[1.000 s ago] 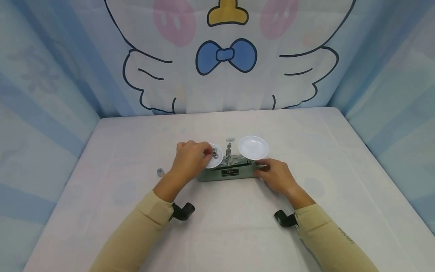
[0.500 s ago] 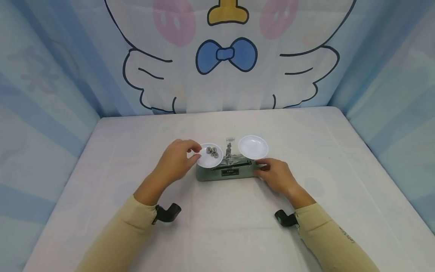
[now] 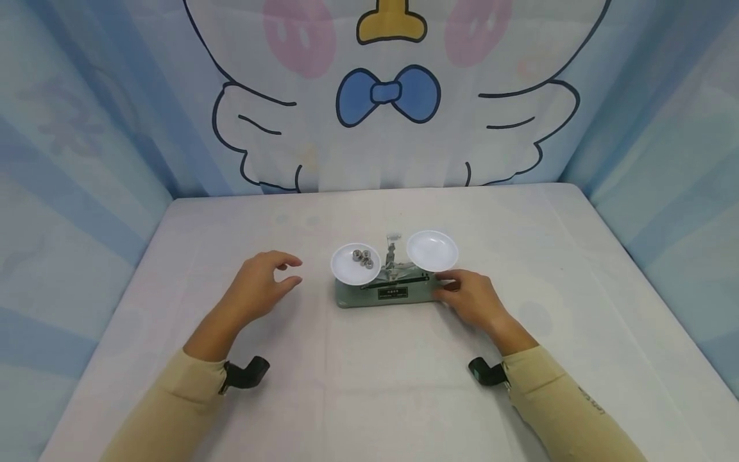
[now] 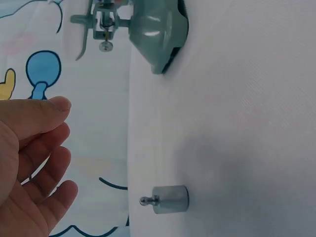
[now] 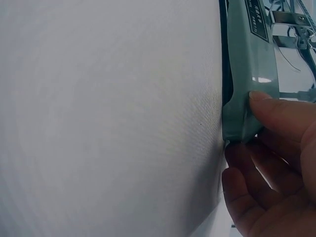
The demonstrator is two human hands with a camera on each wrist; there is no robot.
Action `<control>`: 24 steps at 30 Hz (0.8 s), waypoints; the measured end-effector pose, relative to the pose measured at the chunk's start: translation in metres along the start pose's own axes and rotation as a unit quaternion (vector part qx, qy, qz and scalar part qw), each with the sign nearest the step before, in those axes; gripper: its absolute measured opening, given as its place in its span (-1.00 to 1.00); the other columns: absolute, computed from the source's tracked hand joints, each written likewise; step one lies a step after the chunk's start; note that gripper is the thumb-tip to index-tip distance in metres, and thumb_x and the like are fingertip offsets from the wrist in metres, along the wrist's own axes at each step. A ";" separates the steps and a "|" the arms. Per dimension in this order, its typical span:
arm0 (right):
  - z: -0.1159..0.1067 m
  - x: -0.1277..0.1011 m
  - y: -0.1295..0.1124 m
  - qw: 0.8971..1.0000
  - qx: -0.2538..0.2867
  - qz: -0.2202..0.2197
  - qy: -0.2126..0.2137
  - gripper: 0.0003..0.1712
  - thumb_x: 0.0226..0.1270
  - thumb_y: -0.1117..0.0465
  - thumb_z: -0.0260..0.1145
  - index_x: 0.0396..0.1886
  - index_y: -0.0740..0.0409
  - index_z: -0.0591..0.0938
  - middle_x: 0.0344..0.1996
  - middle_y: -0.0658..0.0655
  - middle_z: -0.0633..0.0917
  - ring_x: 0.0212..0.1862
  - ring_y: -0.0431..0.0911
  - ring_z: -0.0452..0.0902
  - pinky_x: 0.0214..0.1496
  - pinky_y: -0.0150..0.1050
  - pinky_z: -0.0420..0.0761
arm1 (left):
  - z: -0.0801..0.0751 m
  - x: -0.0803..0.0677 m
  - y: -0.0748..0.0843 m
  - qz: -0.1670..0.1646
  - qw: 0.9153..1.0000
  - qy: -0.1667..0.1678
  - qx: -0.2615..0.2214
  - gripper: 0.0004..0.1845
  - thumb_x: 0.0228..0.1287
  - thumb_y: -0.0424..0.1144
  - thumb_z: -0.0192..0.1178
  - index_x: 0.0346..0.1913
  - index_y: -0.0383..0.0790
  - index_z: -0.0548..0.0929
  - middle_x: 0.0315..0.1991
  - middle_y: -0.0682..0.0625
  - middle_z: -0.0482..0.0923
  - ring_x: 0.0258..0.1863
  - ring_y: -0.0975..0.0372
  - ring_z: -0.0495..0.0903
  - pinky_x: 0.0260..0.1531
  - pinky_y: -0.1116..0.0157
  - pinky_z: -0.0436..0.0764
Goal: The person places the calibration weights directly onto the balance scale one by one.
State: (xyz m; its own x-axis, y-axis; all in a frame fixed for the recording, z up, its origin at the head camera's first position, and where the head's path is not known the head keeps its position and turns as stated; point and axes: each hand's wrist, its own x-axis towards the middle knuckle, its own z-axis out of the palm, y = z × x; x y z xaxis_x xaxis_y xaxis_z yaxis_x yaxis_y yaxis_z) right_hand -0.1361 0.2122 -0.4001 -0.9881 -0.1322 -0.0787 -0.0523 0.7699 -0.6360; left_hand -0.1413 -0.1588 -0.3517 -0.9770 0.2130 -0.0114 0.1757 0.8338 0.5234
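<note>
A green balance scale [image 3: 369, 295] with two white pans stands mid-table in the head view. Its left pan [image 3: 342, 264] carries several small metal weights [image 3: 362, 258]; the right pan [image 3: 432, 250] is bare. My left hand [image 3: 261, 282] hovers left of the scale, thumb and fingers apart and holding nothing. A larger knobbed metal weight [image 4: 170, 199] stands upright on the table in the left wrist view; in the head view my left hand hides it. My right hand [image 3: 470, 298] holds the right end of the scale's base, thumb [image 5: 276, 111] on its front face.
A white cloth [image 3: 369, 398] covers the table. Behind it hangs a printed curtain [image 3: 387, 154], and pale blue curtains [image 3: 69, 224] flank both sides. Dark wrist cameras [image 3: 247, 373] sit at both sleeves.
My left hand has drawn back from the left pan and moved left, leaving the small weights there. My right hand has stayed on the scale's base.
</note>
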 end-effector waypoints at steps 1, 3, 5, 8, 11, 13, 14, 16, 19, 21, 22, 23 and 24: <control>0.000 0.000 0.000 1.000 0.000 0.000 0.000 -0.49 0.33 0.17 0.37 0.20 0.35 0.59 0.02 0.34 0.69 0.10 0.22 0.60 0.11 0.13 0.55 | 0.001 -0.001 -0.003 -0.004 1.000 0.000 -0.001 -0.65 0.35 -0.29 0.32 0.15 -0.29 0.64 0.13 -0.24 0.58 0.12 -0.08 0.51 0.14 -0.07 0.50; 0.000 -0.001 0.000 1.000 0.000 0.001 0.000 -0.49 0.33 0.17 0.37 0.20 0.35 0.59 0.02 0.34 0.70 0.10 0.22 0.60 0.11 0.14 0.55 | 0.003 -0.003 -0.010 -0.015 1.000 -0.001 -0.003 -0.64 0.36 -0.28 0.31 0.16 -0.29 0.63 0.14 -0.26 0.57 0.13 -0.09 0.50 0.14 -0.07 0.50; 0.000 -0.001 0.000 1.000 0.000 0.001 0.000 -0.49 0.32 0.17 0.37 0.20 0.35 0.59 0.01 0.34 0.70 0.11 0.22 0.60 0.12 0.14 0.54 | 0.004 -0.005 -0.016 -0.025 1.000 -0.001 -0.008 -0.64 0.36 -0.28 0.30 0.17 -0.30 0.63 0.14 -0.27 0.56 0.13 -0.11 0.50 0.13 -0.08 0.50; 0.000 -0.001 0.000 1.000 0.000 0.002 0.000 -0.49 0.32 0.17 0.38 0.20 0.34 0.60 0.01 0.34 0.70 0.11 0.22 0.60 0.12 0.14 0.54 | 0.007 -0.007 -0.025 -0.031 0.999 -0.002 -0.013 -0.64 0.36 -0.30 0.30 0.16 -0.33 0.62 0.13 -0.29 0.57 0.12 -0.12 0.50 0.12 -0.09 0.51; 0.000 -0.001 0.000 1.000 0.000 0.000 0.000 -0.49 0.32 0.17 0.38 0.19 0.34 0.60 0.00 0.34 0.70 0.11 0.22 0.60 0.13 0.15 0.53 | 0.009 -0.010 -0.032 -0.040 0.999 -0.004 -0.018 -0.64 0.36 -0.30 0.29 0.16 -0.36 0.61 0.11 -0.29 0.58 0.11 -0.12 0.51 0.12 -0.08 0.51; -0.001 -0.001 0.001 1.000 -0.001 -0.001 0.001 -0.49 0.32 0.16 0.38 0.19 0.34 0.60 0.00 0.33 0.70 0.11 0.21 0.60 0.13 0.14 0.53 | 0.011 -0.011 -0.035 -0.049 0.999 -0.005 -0.021 -0.63 0.36 -0.30 0.29 0.16 -0.37 0.60 0.11 -0.29 0.58 0.11 -0.13 0.51 0.12 -0.08 0.51; -0.001 -0.001 0.001 1.000 -0.001 -0.002 0.001 -0.49 0.32 0.16 0.37 0.19 0.34 0.60 0.00 0.33 0.70 0.11 0.21 0.60 0.13 0.14 0.53 | 0.012 -0.011 -0.037 -0.055 0.998 -0.006 -0.023 -0.63 0.36 -0.31 0.29 0.16 -0.37 0.60 0.10 -0.29 0.58 0.11 -0.13 0.51 0.13 -0.08 0.50; -0.001 -0.001 0.001 1.000 -0.002 -0.003 0.001 -0.49 0.32 0.16 0.38 0.19 0.34 0.60 0.00 0.33 0.71 0.10 0.21 0.60 0.11 0.13 0.54 | 0.014 -0.011 -0.039 -0.064 0.998 -0.006 -0.025 -0.64 0.36 -0.31 0.29 0.16 -0.37 0.60 0.09 -0.30 0.58 0.11 -0.13 0.51 0.13 -0.08 0.50; -0.001 -0.001 0.002 1.000 -0.002 -0.004 0.001 -0.49 0.32 0.16 0.38 0.19 0.34 0.60 -0.01 0.33 0.71 0.09 0.21 0.61 0.09 0.13 0.56 | 0.018 -0.011 -0.043 -0.072 0.997 -0.004 -0.030 -0.65 0.36 -0.32 0.28 0.14 -0.39 0.59 0.07 -0.30 0.59 0.09 -0.13 0.52 0.11 -0.08 0.50; 0.000 0.000 0.002 1.000 -0.001 -0.003 0.001 -0.49 0.32 0.17 0.38 0.19 0.34 0.60 0.00 0.33 0.71 0.09 0.20 0.61 0.09 0.12 0.56 | 0.020 -0.010 -0.044 -0.074 0.997 -0.004 -0.033 -0.66 0.36 -0.33 0.27 0.13 -0.40 0.60 0.05 -0.30 0.59 0.07 -0.12 0.53 0.08 -0.07 0.50; 0.000 0.000 0.002 1.000 -0.001 -0.003 0.001 -0.49 0.32 0.17 0.38 0.19 0.34 0.60 0.00 0.33 0.71 0.08 0.20 0.62 0.09 0.13 0.56 | 0.021 -0.010 -0.046 -0.076 0.996 -0.004 -0.036 -0.67 0.36 -0.33 0.26 0.12 -0.40 0.60 0.03 -0.29 0.59 0.05 -0.11 0.53 0.06 -0.07 0.51; 0.000 0.000 0.002 1.000 -0.002 -0.003 0.001 -0.49 0.32 0.17 0.38 0.19 0.34 0.60 -0.01 0.33 0.71 0.08 0.20 0.62 0.10 0.13 0.56 | 0.022 -0.010 -0.047 -0.076 0.996 -0.003 -0.038 -0.67 0.36 -0.33 0.26 0.11 -0.40 0.60 0.02 -0.29 0.60 0.03 -0.10 0.54 0.05 -0.06 0.51; 0.000 0.000 0.002 1.000 -0.001 -0.003 0.001 -0.49 0.32 0.17 0.38 0.19 0.34 0.60 -0.01 0.33 0.71 0.08 0.20 0.62 0.10 0.13 0.56 | 0.022 -0.010 -0.048 -0.075 0.996 -0.003 -0.040 -0.68 0.36 -0.34 0.26 0.11 -0.41 0.61 0.00 -0.28 0.61 0.01 -0.09 0.55 0.03 -0.06 0.51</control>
State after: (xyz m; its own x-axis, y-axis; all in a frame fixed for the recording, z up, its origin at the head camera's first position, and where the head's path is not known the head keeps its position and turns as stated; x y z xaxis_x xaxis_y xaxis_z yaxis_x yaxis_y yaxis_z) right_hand -0.1361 0.2136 -0.4015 -0.9880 -0.1355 -0.0737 -0.0584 0.7709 -0.6342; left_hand -0.1376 -0.1893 -0.3956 -0.9906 0.0928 -0.1003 0.0173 0.8134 0.5814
